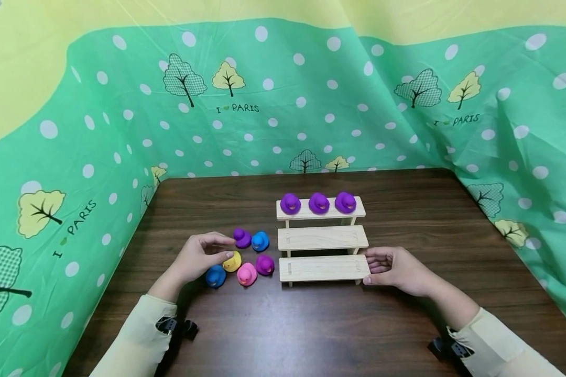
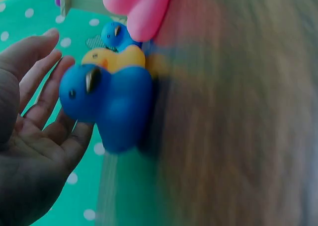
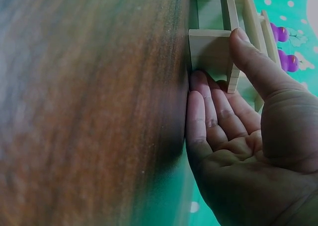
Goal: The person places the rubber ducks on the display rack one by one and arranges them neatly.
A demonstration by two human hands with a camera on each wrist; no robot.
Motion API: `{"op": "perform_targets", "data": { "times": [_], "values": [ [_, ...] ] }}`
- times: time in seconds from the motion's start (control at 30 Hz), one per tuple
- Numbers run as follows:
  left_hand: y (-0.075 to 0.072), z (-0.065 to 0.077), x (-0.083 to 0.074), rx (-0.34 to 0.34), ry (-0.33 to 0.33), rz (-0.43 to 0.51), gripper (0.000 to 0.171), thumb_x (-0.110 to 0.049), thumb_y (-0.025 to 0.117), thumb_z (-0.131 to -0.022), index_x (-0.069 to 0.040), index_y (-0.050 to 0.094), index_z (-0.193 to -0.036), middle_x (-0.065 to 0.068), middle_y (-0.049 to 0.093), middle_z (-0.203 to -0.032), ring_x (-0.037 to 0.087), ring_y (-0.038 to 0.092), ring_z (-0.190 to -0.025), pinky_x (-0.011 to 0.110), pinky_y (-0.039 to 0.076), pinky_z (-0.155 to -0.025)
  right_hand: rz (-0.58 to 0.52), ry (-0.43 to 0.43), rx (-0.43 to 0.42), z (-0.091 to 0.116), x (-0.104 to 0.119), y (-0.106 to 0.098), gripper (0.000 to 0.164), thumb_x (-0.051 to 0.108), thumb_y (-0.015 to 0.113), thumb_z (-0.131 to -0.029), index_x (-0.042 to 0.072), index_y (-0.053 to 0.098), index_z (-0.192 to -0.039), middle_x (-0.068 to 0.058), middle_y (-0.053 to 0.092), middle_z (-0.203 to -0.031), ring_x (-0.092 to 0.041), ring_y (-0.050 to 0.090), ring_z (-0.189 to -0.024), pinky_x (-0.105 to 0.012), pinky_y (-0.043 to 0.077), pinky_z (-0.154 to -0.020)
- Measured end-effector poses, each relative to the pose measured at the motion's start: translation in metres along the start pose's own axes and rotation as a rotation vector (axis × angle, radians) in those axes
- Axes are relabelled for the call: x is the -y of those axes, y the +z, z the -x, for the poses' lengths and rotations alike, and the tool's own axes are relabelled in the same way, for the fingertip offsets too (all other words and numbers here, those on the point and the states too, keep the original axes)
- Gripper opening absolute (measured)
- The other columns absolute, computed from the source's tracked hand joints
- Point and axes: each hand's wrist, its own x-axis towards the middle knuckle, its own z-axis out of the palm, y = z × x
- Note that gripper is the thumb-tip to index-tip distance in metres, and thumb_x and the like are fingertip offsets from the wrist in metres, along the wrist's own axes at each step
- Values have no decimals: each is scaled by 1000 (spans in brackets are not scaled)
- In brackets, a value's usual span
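My left hand (image 1: 199, 256) reaches in from the left beside a group of small rubber ducks, fingers loosely extended and holding nothing. Nearest to it are a yellow duck (image 1: 232, 261), a blue duck (image 2: 107, 104) and a purple duck (image 1: 241, 238). My right hand (image 1: 398, 269) holds the right end of the lowest step (image 1: 323, 268) of a wooden three-step stand. In the right wrist view its thumb lies on the board's edge, with the fingers below by the end leg (image 3: 211, 49). Three purple ducks (image 1: 318, 203) sit in a row on the top step.
Another blue duck (image 1: 260, 241), a pink duck (image 1: 247, 274) and a magenta duck (image 1: 265, 265) stand between the left hand and the stand. The middle step (image 1: 322, 238) is bare wood. A green dotted cloth (image 1: 245, 136) hangs around the dark wooden table (image 1: 273, 330).
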Motion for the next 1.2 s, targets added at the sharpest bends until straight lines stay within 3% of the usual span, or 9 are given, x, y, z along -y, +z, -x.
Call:
{"op": "perform_targets", "data": {
  "times": [0.23,0.5,0.73,1.2],
  "values": [
    [-3,10,8,3,-24,-24,29,-11,85,-90,-5,78,-118,10,75,-118,29,72,-105,30,60,-91,0,4,-4,0,0,1,65,11,89,-85,-15,58,-135,-23,70,-123,-25,70,-110,-28,60,-92],
    [-3,14,12,82,-28,-31,37,-11,89,-85,-8,77,-121,8,74,-121,29,70,-107,41,60,-94,-4,10,-4,0,1,2,65,10,89,-85,-14,58,-135,-23,70,-123,-25,70,-111,-28,59,-92],
    [-3,14,11,100,-35,-33,37,-10,89,-86,-9,77,-120,7,74,-122,28,70,-108,43,59,-95,18,4,-7,0,2,1,64,11,90,-84,-14,58,-135,-22,70,-122,-25,70,-110,-29,60,-92],
    [1,12,15,53,-58,-54,29,-7,86,-87,-6,79,-115,10,76,-114,26,72,-101,36,61,-90,11,4,-10,1,2,1,65,10,89,-84,-15,57,-135,-23,70,-123,-25,70,-110,-29,60,-92]
  ]
}}
